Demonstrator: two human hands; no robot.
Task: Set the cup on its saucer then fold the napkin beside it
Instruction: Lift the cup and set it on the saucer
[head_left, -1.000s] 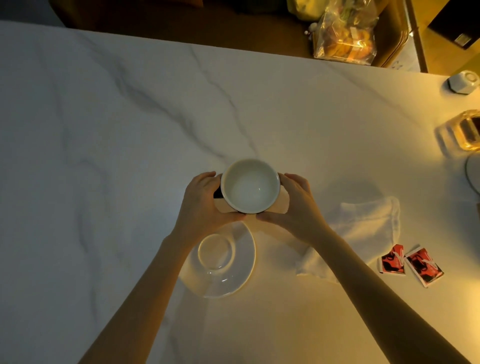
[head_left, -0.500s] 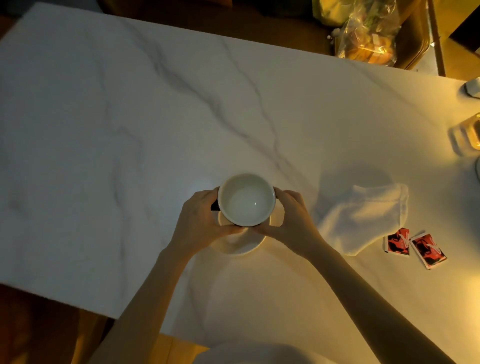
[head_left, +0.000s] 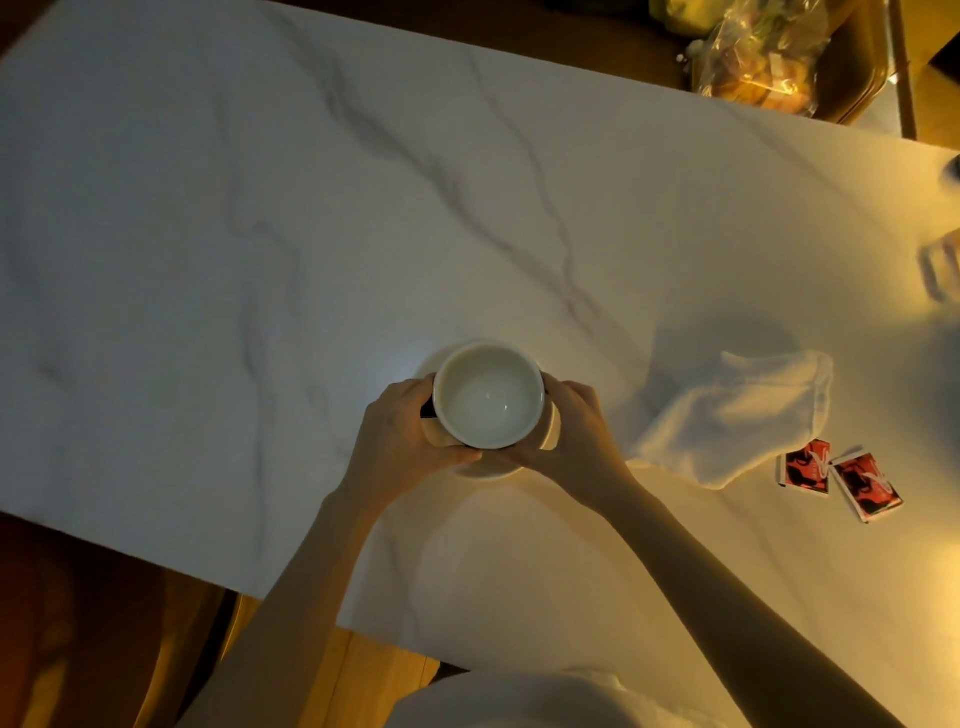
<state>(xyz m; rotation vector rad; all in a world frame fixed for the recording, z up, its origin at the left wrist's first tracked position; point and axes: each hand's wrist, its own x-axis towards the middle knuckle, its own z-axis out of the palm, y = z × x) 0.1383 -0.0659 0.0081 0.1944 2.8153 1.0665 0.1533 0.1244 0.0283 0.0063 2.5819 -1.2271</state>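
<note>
A white empty cup (head_left: 488, 397) sits over the white saucer (head_left: 485, 472), whose rim shows beyond and below it. My left hand (head_left: 402, 436) wraps the cup's left side and my right hand (head_left: 574, 434) wraps its right side. Whether the cup rests on the saucer or hovers just above it is hidden. A crumpled white napkin (head_left: 732, 415) lies on the marble table (head_left: 260, 234) to the right of the cup, apart from both hands.
Two red packets (head_left: 805, 464) (head_left: 866, 487) lie right of the napkin. A glass (head_left: 943, 270) stands at the right edge. A plastic bag of food (head_left: 763, 57) sits beyond the table's far edge. The near table edge runs just below my forearms.
Both hands carried the cup from beyond the saucer back over it, so the saucer is now mostly covered. The view shifted and the napkin did not move.
</note>
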